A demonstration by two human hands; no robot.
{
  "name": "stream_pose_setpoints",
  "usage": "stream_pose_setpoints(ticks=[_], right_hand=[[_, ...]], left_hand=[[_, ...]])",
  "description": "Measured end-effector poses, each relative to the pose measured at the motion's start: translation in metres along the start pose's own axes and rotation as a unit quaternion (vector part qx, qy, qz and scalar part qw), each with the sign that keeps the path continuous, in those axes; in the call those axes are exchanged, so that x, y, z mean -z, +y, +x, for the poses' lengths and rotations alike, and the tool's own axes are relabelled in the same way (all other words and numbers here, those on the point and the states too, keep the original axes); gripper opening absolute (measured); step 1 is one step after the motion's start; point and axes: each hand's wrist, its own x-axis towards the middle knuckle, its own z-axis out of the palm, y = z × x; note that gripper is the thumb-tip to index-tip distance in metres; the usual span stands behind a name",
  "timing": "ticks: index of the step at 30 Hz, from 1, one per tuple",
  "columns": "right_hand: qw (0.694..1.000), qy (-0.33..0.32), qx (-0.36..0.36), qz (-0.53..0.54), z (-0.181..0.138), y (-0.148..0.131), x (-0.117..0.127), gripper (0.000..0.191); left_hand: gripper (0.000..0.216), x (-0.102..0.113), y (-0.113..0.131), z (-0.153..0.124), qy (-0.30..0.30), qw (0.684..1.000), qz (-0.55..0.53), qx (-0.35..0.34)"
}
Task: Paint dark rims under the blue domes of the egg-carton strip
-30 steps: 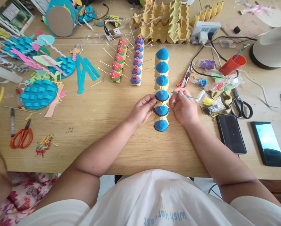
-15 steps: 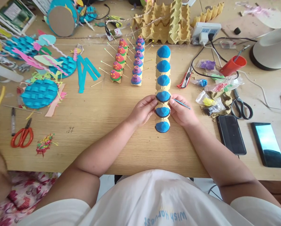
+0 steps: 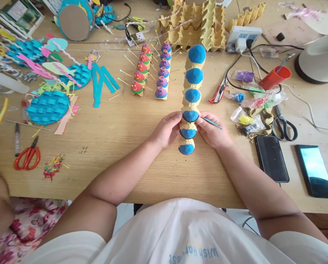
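While a person in a white shirt reaches both arms forward over a wooden surface (image 3: 142, 172), an egg-carton strip (image 3: 192, 96) is held upright in the view, running from 12 o'clock to 6 o'clock. Its six bumps are bright blue on a tan base; the three nearest the person have a dark line along the near edge. The far end looks tipped up toward the camera.

Taking the middle of the strip as the clock's centre, the left hand (image 3: 168, 130) is between 7 and 8 o'clock, closed, pinching the strip's edge between thumb and fingers. The right hand (image 3: 214, 131) is between 4 and 5 o'clock, also closed, gripping a thin blue tool (image 3: 213, 124), its fingertips against the strip's other edge.

Farther out, tan egg trays (image 3: 192, 27) sit at 12 o'clock. A purple-and-blue bumpy row (image 3: 163, 72) stands near 11 o'clock and a red-and-green bumpy row (image 3: 141, 69) at 10, both bristling with thin, pale-tipped sticks. A red utility knife (image 3: 218, 92) lies at 2 o'clock, a red cup (image 3: 273, 78) between 2 and 3, black-handled scissors (image 3: 284, 126) just past 3, and two dark phones (image 3: 272, 159) at 4. A blue woven oval (image 3: 48, 107) lies at 9 o'clock.
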Motion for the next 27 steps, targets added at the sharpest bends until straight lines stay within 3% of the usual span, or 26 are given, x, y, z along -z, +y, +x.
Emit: stream_pose_setpoints(ticks=[17, 27], right_hand=[[1.000, 0.001, -0.013, -0.008, -0.0002, -0.0002, 0.0009, 0.046], [1.000, -0.003, -0.006, -0.006, 0.0007, -0.0002, 0.0008, 0.044]], left_hand=[[0.038, 0.0014, -0.0016, 0.0021, 0.008, 1.000, -0.026, 0.003], [0.031, -0.0003, -0.0036, 0.0017, 0.016, 0.999, -0.021, -0.033]])
